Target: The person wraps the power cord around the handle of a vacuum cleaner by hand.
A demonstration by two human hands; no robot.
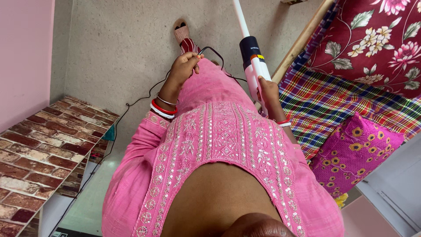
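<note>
My right hand (268,90) grips the handle of a white and pink stick vacuum (253,61), whose white tube runs up out of the top of the view. My left hand (183,68) is raised in front of my pink embroidered dress, pinching a thin black cord (210,49). The cord loops toward the vacuum and also trails down to the left across the floor. Red and white bangles sit on both wrists. One foot in a sandal (182,33) shows on the floor ahead.
A bed with a wooden edge (302,41), a checked sheet (333,101) and floral cover stands at the right. A pink patterned pillow (355,153) lies on it. A brick-patterned surface (39,149) is at the left. Grey floor (118,39) stretches ahead.
</note>
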